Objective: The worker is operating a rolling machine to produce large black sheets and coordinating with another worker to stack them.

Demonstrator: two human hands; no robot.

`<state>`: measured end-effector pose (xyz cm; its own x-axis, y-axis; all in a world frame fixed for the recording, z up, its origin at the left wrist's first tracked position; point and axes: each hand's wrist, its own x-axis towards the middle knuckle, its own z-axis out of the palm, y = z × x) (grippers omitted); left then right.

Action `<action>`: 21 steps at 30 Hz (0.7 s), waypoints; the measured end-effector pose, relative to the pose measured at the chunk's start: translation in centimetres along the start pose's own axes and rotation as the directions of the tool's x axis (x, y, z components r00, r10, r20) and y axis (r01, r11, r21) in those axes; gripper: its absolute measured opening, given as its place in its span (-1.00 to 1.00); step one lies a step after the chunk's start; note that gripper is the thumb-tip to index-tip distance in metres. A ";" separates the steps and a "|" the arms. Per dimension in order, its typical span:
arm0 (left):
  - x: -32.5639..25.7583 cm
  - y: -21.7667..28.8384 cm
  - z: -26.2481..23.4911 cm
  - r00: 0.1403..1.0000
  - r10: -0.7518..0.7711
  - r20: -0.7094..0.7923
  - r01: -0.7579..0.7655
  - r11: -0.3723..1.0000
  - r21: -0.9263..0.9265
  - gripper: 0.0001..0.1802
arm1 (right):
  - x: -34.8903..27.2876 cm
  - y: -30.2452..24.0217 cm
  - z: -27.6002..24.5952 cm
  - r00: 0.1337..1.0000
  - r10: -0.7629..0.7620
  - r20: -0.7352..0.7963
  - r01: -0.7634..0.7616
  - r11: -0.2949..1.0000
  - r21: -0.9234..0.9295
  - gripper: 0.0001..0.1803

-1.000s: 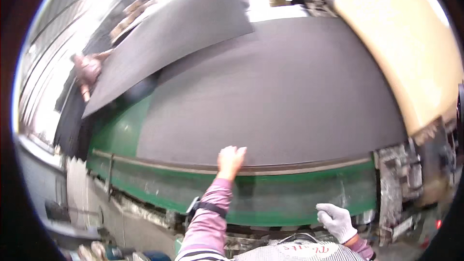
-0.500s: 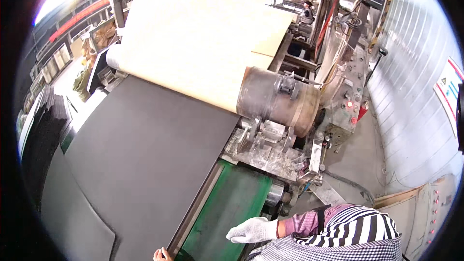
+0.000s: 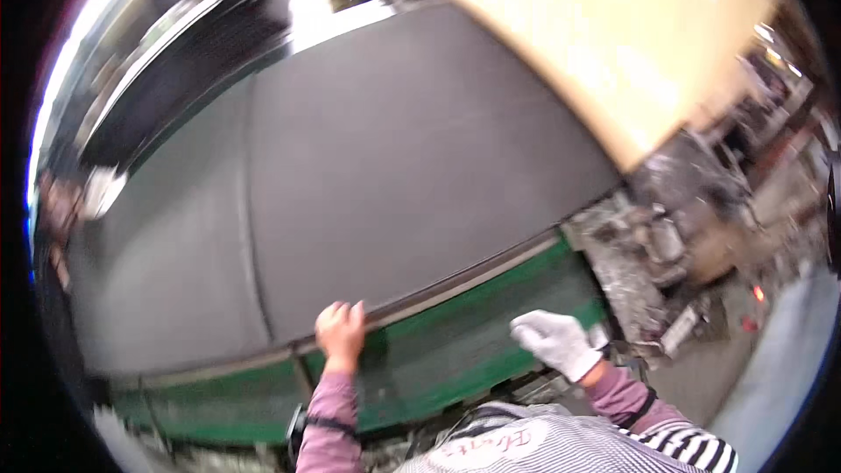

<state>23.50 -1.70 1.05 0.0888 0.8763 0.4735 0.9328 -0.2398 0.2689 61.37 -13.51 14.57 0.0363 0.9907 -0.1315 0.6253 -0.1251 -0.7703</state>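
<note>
A wide dark grey sheet lies in front of me, with a second grey sheet beside it on the left; a dark seam runs between them. My bare left hand is at the sheets' near edge, close to that seam, fingers curled over the edge of the dark grey sheet. Beneath and in front of the sheets runs a green conveyor belt. Over the belt's right part hovers my right hand in a white glove, fingers loosely stretched, holding nothing. Motion blurs the picture somewhat.
A big pale yellow sheet or belt meets the grey sheet's far right edge. Dusty machine parts stand on the right, near a small red light. A stack of dark sheets rises at the far left.
My view has swung left, so the grey sheets now lie more crosswise. More of my left hand and forearm shows at the sheet edge. My gloved right hand remains over the green belt.
</note>
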 end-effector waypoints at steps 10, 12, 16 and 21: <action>1.8 -2.4 -2.8 0.982 -0.183 0.034 0.186 0.955 -0.231 -0.74 | 13.6 -5.2 9.2 0.915 -0.397 0.077 0.404 0.887 -0.225 -0.74; 1.7 -10.0 -6.1 0.955 -0.293 -0.042 0.294 0.956 0.016 -0.77 | 15.0 -5.7 10.6 0.867 -0.491 0.087 0.490 0.806 -0.331 -0.76; -0.9 -17.0 -8.9 0.790 -0.592 0.160 0.559 0.803 0.209 -0.71 | 16.9 -7.2 14.4 0.827 -0.538 0.162 0.560 0.766 -0.317 -0.72; -1.1 -8.9 -3.5 0.950 -0.248 0.187 0.246 0.969 0.036 -0.69 | 19.3 -8.6 18.2 0.817 -0.534 0.217 0.576 0.744 -0.339 -0.76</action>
<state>13.88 -1.98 1.03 -0.0819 0.9706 0.2265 0.9379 -0.0018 0.3468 42.56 5.70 7.28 -0.4731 0.8648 0.1682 0.7507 0.4956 -0.4369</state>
